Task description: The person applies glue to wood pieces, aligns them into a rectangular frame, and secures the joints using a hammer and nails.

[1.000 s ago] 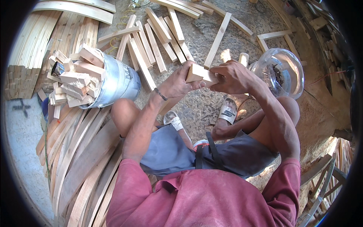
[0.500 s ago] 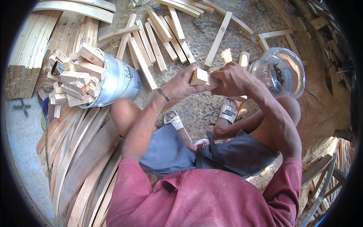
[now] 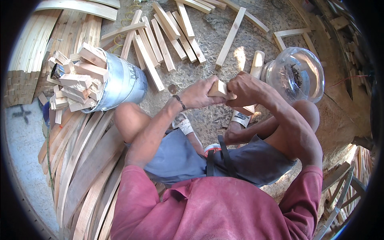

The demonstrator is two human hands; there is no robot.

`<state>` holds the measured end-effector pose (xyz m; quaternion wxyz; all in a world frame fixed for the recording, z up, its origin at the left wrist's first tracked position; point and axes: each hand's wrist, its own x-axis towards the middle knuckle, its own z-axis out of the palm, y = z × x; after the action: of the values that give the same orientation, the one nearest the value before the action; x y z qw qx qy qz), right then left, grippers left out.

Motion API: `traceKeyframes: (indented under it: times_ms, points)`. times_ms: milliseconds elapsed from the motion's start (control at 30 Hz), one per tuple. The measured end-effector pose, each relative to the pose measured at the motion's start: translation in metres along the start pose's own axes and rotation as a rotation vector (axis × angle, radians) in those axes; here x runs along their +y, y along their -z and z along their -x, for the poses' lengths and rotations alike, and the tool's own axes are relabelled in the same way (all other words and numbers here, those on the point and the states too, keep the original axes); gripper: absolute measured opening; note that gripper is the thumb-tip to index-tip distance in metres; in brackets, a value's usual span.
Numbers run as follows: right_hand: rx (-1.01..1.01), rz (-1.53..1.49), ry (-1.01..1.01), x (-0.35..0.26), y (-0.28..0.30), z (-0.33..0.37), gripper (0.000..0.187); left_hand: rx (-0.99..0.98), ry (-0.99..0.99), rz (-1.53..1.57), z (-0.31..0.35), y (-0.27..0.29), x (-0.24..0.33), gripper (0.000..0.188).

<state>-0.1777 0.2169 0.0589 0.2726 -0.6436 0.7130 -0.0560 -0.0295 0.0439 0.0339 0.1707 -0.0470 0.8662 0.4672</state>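
Note:
I sit on the ground with my knees up. Both hands meet in front of me on a small pale wooden block [image 3: 219,88]. My left hand [image 3: 199,95], a dark bracelet on its wrist, grips the block's left end. From the right, my right hand [image 3: 247,89] closes over the block's other end. What lies under the right palm is hidden. A silvery metal bucket [image 3: 120,82] heaped with short wood offcuts stands to my left. To my right sits a clear plastic jar [image 3: 297,73] with small dark pieces inside.
Long curved wooden slats [image 3: 80,168] lie stacked at my left. Straight wooden sticks [image 3: 168,36] are scattered on the sandy ground ahead. A stack of thin boards [image 3: 24,72] sits at far left. My sandalled feet [image 3: 240,119] rest below the hands.
Both hands have shifted slightly on the block and turned it, keeping it in front of me. The rest of the scene is unchanged.

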Motion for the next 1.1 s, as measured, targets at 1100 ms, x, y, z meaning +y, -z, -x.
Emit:
traceKeyframes:
  times_ms: [1100]
  points:
    - [-0.026, -0.063, -0.005, -0.008, 0.017, -0.001, 0.038, 0.041, -0.068, 0.003, -0.002, 0.011, -0.006, 0.086]
